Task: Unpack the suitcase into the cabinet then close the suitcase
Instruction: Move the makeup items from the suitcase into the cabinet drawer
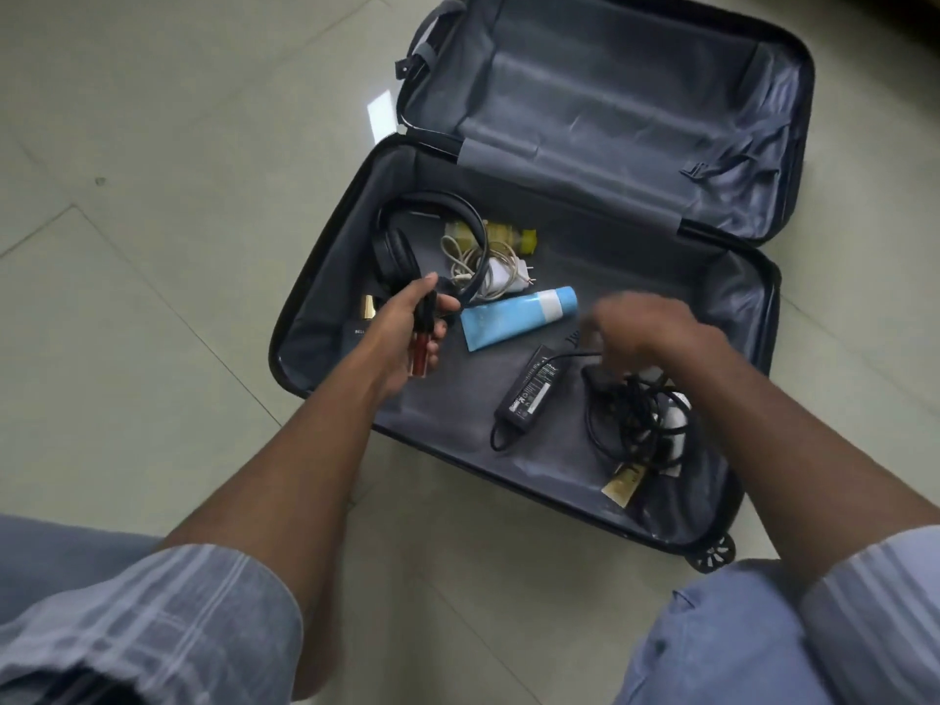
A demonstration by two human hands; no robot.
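Observation:
A dark suitcase [325,277] lies open on the floor, its lid half [625,94] empty. My left hand [412,333] grips a slim red tube with a black cap [423,343] above the near half's left side. My right hand [646,333] is blurred, fingers curled down over the black cable bundle [636,419]; what it holds I cannot tell. Inside lie black headphones [402,241], a white charger with cord [493,272], a yellow bottle [508,236], a blue tube [519,318], a black power adapter [534,389] and a gold packet [623,483].
A dark box with a gold cap [363,323] sits partly behind my left wrist. Pale floor tiles [152,246] surround the suitcase. My knees in blue jeans [712,648] are at the bottom of the view. A suitcase wheel [712,552] sticks out at the near right corner.

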